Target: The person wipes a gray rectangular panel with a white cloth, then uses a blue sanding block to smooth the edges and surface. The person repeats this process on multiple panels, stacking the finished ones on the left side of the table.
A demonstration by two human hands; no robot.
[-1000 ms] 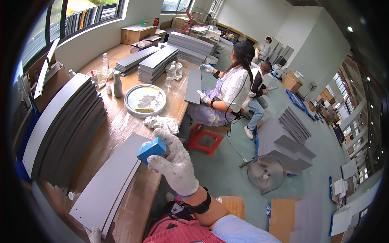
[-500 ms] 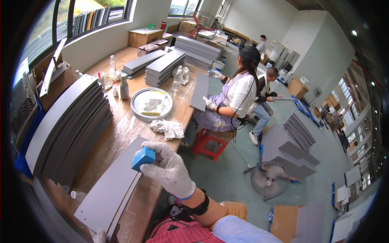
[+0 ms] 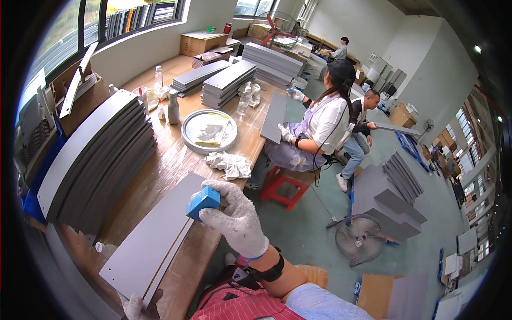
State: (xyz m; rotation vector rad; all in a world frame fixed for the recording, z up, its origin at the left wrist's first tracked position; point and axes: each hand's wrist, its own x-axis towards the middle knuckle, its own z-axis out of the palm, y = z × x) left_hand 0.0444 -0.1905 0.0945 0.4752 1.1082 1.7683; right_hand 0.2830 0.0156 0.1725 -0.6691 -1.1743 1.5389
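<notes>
My right hand [image 3: 234,220], in a white knit glove, grips a small blue block [image 3: 203,203] between thumb and fingers. The block is over the far right edge of a long grey panel [image 3: 146,245] lying on the wooden table. A brown line runs lengthwise along that panel near its right side, and small holes show at its near end. At the lower edge of the view, my gloved left hand [image 3: 133,308] is closed on the panel's near end; most of this hand is cut off.
Left stands a tall stack of panels [image 3: 96,165]. Beyond the panel are a crumpled white cloth [image 3: 228,165], a round tray [image 3: 188,140], bottles [image 3: 173,106] and more stacked panels [image 3: 229,80]. A co-worker [image 3: 330,117] sits at right, near a red stool [image 3: 285,189] and floor fan [image 3: 360,242].
The whole view has shifted slightly, so things sit farther right. My right hand still grips the blue block at the panel's far part. The farther co-worker's board is tilted differently.
</notes>
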